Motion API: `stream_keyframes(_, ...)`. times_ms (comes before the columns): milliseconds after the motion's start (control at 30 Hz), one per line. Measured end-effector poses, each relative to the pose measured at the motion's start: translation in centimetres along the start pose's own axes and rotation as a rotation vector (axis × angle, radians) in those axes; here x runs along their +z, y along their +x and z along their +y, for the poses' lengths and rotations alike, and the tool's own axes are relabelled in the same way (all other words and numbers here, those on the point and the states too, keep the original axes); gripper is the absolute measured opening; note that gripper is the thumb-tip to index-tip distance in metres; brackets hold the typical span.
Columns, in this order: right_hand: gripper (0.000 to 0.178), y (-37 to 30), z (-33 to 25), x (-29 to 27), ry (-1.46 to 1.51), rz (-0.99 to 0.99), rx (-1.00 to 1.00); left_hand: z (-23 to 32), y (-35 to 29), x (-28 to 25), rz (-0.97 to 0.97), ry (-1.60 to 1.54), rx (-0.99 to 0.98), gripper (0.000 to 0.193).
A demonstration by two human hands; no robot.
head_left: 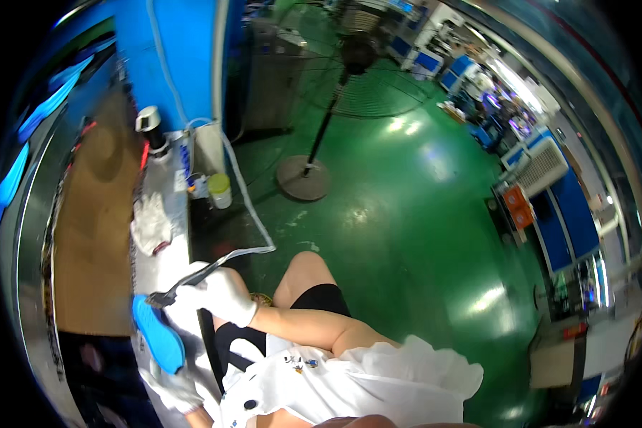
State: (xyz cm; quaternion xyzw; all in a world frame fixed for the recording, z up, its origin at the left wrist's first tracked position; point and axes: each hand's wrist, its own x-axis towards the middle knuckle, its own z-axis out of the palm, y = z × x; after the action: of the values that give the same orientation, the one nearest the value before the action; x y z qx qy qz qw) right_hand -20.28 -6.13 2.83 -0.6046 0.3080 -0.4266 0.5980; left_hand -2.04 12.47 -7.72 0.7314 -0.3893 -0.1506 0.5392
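Note:
A blue insole-shaped piece [158, 334] lies at an angle over the pale bench ledge to my left. My left hand [171, 390], in a white glove, grips its near end; some of the fingers are hard to make out. My right hand [225, 298], also gloved in white, is closed around a dark-handled brush [192, 279]. The brush's bristle end is at the far end of the blue piece, touching it or just above. A pale hose [253, 214] runs to the back end of the brush handle.
A spare white glove [151, 225] lies farther up the ledge, beside a brown conveyor belt [96, 235]. Beyond are a black bottle with a white cap [150, 128] and a yellow-lidded jar [220, 189]. A standing fan's round base [303, 178] rests on the green floor.

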Motion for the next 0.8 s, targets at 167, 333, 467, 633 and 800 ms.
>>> stream_keyframes(167, 0.014, 0.6, 3.4, 1.6, 0.199, -0.040, -0.028, -0.1, 4.2, 1.4, -0.163, -1.432, -0.860, 0.065)
stream_keyframes(333, 0.012, 0.6, 5.5, 0.9, -0.098, -0.053, 0.067, 4.3, 4.7, 4.4, 0.045, -1.440, -1.009, 0.060)
stream_keyframes(467, 0.013, 3.5, 5.7, 2.3, -0.337, -0.102, -0.110, -1.4, 2.9, 7.4, -0.539, -1.863, -0.677, 0.079)
stream_keyframes(633, 0.015, 1.7, 0.6, 4.6, -0.641, -0.262, -0.691, 4.9, 3.4, 6.7, -0.128, -1.773, -0.506, 0.083)
stream_keyframes(800, 0.016, 1.9, -2.2, 3.5, -0.427, -0.313, -0.554, 3.5, 3.5, 7.0, -0.176, -1.785, -0.478, 0.086)
